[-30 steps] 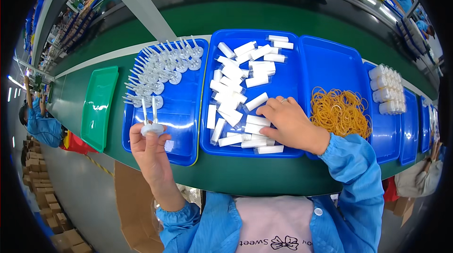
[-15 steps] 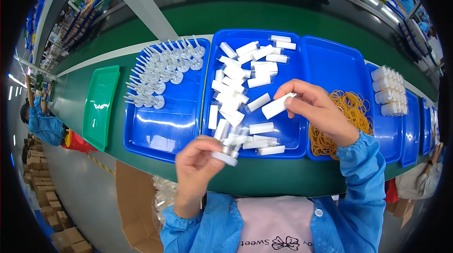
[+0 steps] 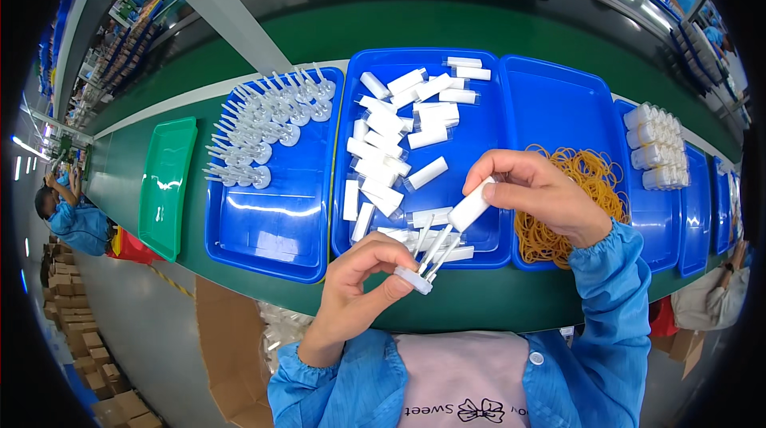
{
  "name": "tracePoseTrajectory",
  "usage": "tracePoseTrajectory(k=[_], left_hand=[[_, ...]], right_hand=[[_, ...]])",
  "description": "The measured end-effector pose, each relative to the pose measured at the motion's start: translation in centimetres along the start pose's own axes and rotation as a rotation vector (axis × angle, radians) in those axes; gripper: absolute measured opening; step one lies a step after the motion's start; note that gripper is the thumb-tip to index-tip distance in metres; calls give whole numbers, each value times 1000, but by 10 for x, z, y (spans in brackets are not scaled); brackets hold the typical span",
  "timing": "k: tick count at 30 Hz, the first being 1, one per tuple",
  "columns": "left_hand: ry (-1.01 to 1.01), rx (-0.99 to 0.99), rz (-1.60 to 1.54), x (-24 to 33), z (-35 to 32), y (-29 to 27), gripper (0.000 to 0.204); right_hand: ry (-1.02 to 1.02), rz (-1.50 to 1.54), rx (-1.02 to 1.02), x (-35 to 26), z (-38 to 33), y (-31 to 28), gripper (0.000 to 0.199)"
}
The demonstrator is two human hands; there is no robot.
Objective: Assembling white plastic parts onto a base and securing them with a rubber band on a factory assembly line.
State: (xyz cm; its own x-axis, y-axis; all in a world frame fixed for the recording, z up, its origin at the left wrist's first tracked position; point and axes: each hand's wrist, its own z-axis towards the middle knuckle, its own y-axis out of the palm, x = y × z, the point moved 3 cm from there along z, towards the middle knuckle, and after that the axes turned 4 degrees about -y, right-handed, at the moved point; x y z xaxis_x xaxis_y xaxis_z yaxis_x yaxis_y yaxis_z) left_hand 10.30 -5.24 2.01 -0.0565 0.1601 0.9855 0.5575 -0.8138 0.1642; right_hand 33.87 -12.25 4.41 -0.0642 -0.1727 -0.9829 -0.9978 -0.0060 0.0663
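Note:
My left hand (image 3: 357, 291) pinches the disc-shaped end of a clear pronged base (image 3: 415, 278), its thin rods pointing up and to the right. Between thumb and fingers of my right hand (image 3: 536, 193) is a white sleeve-like piece (image 3: 471, 205), tilted, with its lower end at the tips of the rods. From this angle I cannot tell whether a rod has entered it. Under both hands lies a blue tray (image 3: 495, 125) holding many similar white pieces (image 3: 383, 161), some with clear film at the ends.
Rows of clear pronged bases (image 3: 263, 129) stand in the left blue tray (image 3: 267, 236), beside a green tray (image 3: 166, 189). Rightward are a blue tray with yellow-brown rubber bands (image 3: 570, 205) and another with bundled white pieces (image 3: 658, 149). A co-worker (image 3: 76, 216) is at far left.
My left hand has moved right and turned the pronged base so its rods point at the right hand. The white piece has tilted and come down to the rods.

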Motion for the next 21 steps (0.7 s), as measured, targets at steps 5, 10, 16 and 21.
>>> tracePoseTrajectory(k=[5,10,16,21], left_hand=[[2,-16,40,0,1,1,14],[76,-45,267,5,3,2,15],[140,-60,411,3,-2,8,14],[88,-49,289,-2,-7,4,13]], right_hand=[[19,37,-42,1,-2,2,16],[-32,-129,-76,-2,-4,1,16],[-61,-178,-55,-5,-10,6,15],[-202,-414,-52,-16,-19,10,13]])
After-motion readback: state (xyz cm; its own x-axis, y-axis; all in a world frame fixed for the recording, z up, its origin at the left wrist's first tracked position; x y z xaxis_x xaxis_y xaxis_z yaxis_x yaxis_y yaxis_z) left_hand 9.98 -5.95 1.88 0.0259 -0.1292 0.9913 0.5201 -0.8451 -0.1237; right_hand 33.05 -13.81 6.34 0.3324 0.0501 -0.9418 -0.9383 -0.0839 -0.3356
